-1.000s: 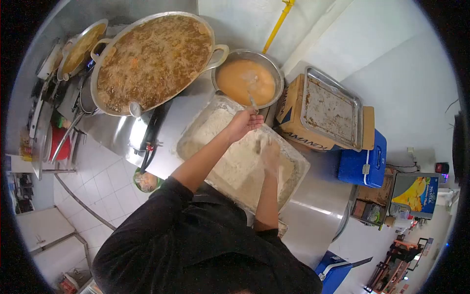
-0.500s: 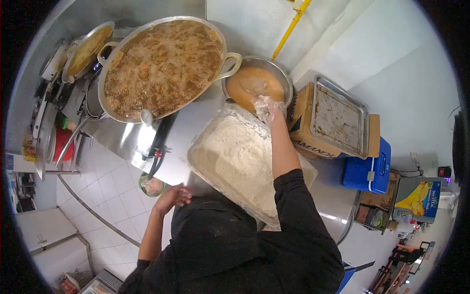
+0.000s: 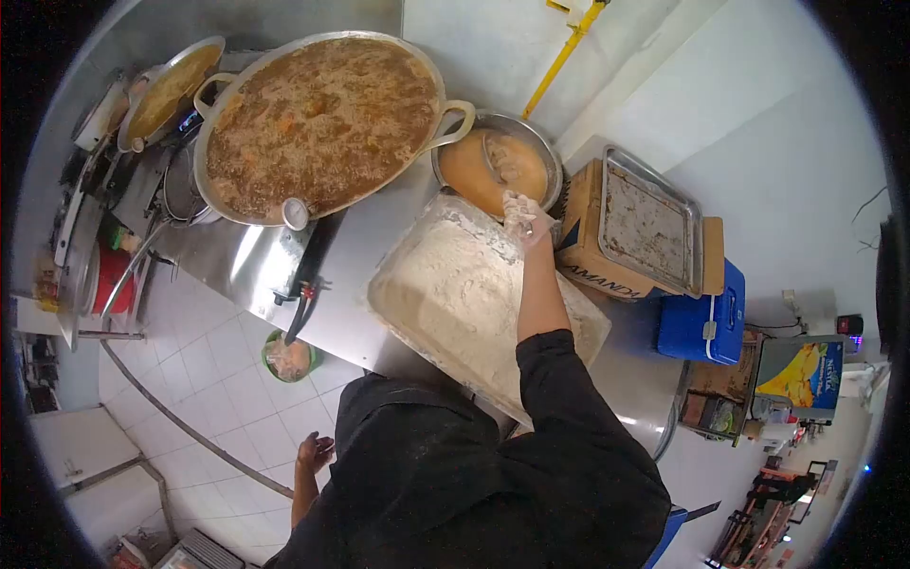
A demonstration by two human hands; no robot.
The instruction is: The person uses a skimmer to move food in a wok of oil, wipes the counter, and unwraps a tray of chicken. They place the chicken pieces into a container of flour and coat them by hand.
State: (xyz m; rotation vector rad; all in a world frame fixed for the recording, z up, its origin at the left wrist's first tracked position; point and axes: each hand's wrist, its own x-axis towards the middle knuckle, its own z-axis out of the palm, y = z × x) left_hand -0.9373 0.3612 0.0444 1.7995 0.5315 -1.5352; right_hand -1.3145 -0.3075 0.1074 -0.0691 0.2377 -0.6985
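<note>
My right hand, in a clear glove caked with flour, is closed at the near rim of a steel bowl of orange-brown batter. A curved edge, apparently of a ladle, shows in the batter and leads toward my fingers; its handle is mostly hidden. Below my right forearm lies a rectangular tray of white flour. My left hand hangs low beside my body over the tiled floor, fingers loosely apart and holding nothing.
A large two-handled pan of bubbling brown oil stands left of the bowl. A cardboard box bearing a stained metal tray is on the right, beside a blue cooler. A green bucket stands on the floor.
My left hand has dropped down toward the floor side, away from the counter edge. My right hand has shifted slightly, and the curved edge in the batter has turned more upright.
</note>
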